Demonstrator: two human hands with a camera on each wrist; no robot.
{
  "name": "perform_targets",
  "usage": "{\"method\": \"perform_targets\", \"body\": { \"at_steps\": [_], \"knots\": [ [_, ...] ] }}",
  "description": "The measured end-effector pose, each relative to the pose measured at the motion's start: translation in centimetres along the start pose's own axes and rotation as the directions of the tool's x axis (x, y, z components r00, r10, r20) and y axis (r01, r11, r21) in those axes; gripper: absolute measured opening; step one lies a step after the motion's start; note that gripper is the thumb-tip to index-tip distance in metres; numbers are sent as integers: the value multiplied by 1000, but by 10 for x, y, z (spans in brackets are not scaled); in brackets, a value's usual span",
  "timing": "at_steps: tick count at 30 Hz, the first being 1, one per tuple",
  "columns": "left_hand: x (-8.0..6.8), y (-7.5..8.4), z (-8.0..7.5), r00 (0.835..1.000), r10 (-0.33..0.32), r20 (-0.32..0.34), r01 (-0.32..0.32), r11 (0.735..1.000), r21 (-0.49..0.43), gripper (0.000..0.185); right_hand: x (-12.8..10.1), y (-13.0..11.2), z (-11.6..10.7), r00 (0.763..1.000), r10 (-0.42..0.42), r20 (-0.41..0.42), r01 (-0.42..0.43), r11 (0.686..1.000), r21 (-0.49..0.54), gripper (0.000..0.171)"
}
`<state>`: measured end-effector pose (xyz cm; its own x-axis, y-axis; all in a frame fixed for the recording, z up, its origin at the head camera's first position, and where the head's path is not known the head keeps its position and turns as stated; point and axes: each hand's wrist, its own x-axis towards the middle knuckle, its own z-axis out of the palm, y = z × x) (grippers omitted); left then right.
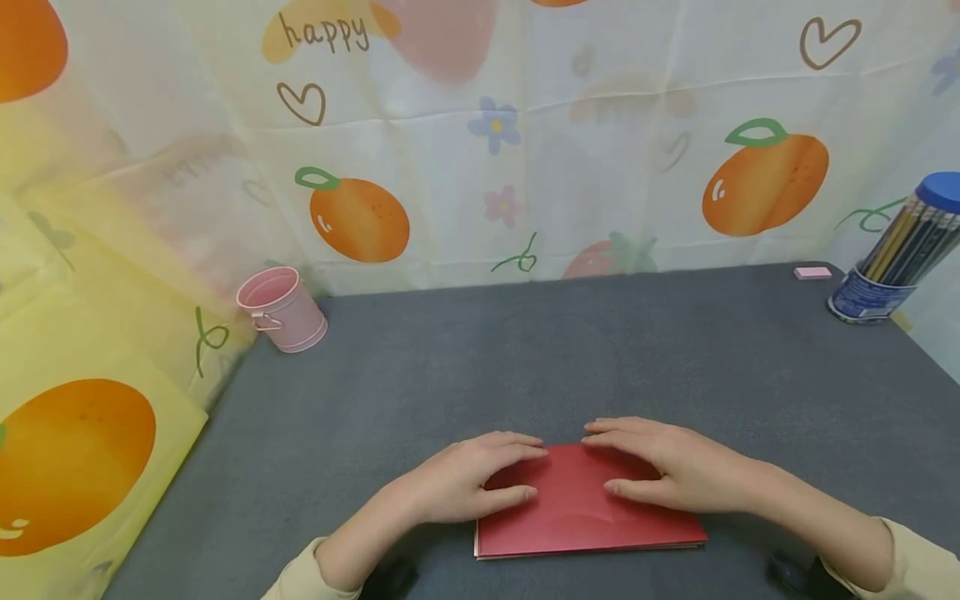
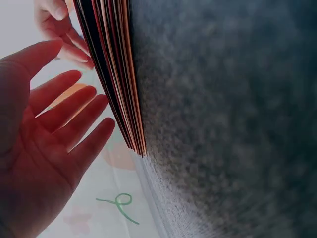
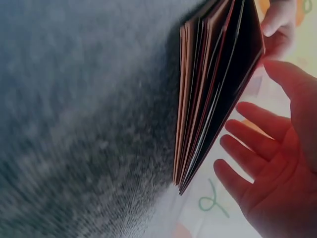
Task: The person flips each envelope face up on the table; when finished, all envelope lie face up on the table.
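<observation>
left hand (image 1: 465,482): fingers straight, flat on red paper stack (image 1: 585,521) | right hand (image 1: 667,471): fingers straight, resting on it | stack: near front edge of grey table (image 1: 525,358)

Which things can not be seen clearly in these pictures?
- Far edge of the red paper stack: head view, covered by the left hand and right hand.
- Sheet count: wrist views show layered edges, too fine to count.
- Print on the pencil tub: too small, cut by the frame edge.
- Inside the pink bucket: hidden by its rim.
</observation>
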<state>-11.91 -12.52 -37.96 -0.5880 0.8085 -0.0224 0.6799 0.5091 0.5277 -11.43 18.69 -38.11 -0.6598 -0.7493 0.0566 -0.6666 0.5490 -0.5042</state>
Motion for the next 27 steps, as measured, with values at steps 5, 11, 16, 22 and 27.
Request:
{"method": "perform_targets", "body": {
  "at_steps": [5, 11, 16, 22, 27],
  "knots": [
    [-4, 2, 2, 996, 20, 82, -20, 1000, 5, 55, -4, -3, 4, 999, -36, 40, 37, 999, -14, 55],
    [-9, 3, 6, 994, 45, 102, -48, 999, 22, 67, -11, -5, 7, 997, -37, 69, 41, 998, -47, 66],
    [-11, 2, 8, 989, 40, 145, -50, 996, 68, 83, -14, -5, 9, 995, -34, 96, 37, 999, -26, 77],
    [-11, 2, 7, 979, 37, 199, -52, 996, 67, 93, -16, -4, 10, 994, -53, 95, 56, 998, -27, 83],
    [-11, 2, 7, 978, 55, 203, -76, 992, 96, 92, -17, -4, 11, 994, -69, 79, 73, 996, -52, 84]
  ]
}}
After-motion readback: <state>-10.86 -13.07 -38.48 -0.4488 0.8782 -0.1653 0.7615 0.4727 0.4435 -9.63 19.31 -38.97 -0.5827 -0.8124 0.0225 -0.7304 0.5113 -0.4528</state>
